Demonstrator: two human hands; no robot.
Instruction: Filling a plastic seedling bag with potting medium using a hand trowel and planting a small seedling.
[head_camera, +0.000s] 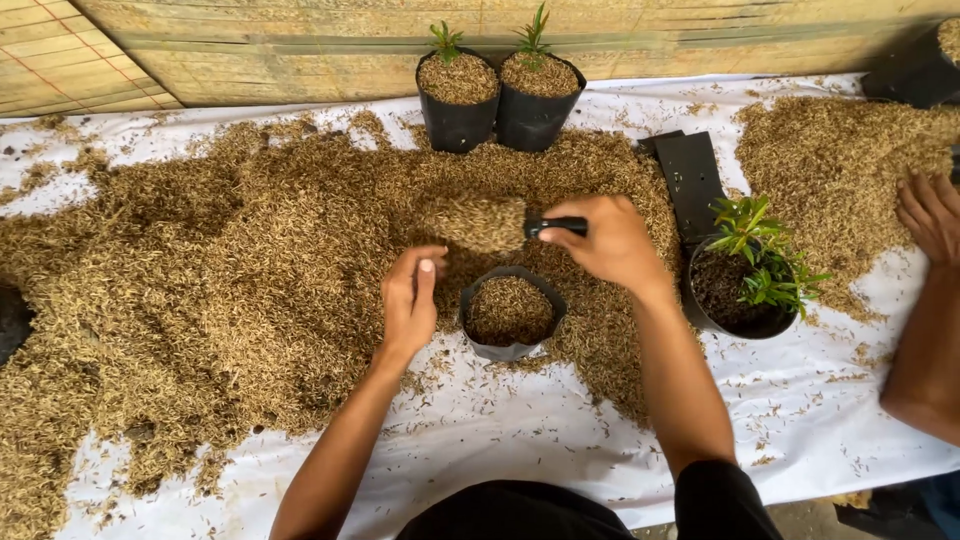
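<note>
Right hand (610, 240) has its grip closed round the black handle of a small scoop (480, 222), heaped w/ rice husk and held level just above and behind the small black grow bag (510, 318), prob so the load sits over the bag mouth and not the sheet. That bag sits in the middle of the tabletop, at the near edge of the big husk pile (220, 270), already mostly full of husk. Left hand (410, 300) is right beside the bag's left rim, fingers loosely curled and holding nothing as far as I can see; looks like it's there to steady the floppy rim or guard vs spill.

Two filled bags w/ seedlings (498, 95) stand touching at the back by the bamboo wall, out of the way. A wider black pot w/ dark soil and a green plant (750, 275) sits to the right, flat black bags (690, 180) stacked behind it. White sheet (520, 430) under it all catches strays. Another person's hand (932, 215) rests at the far right on a second husk heap.
</note>
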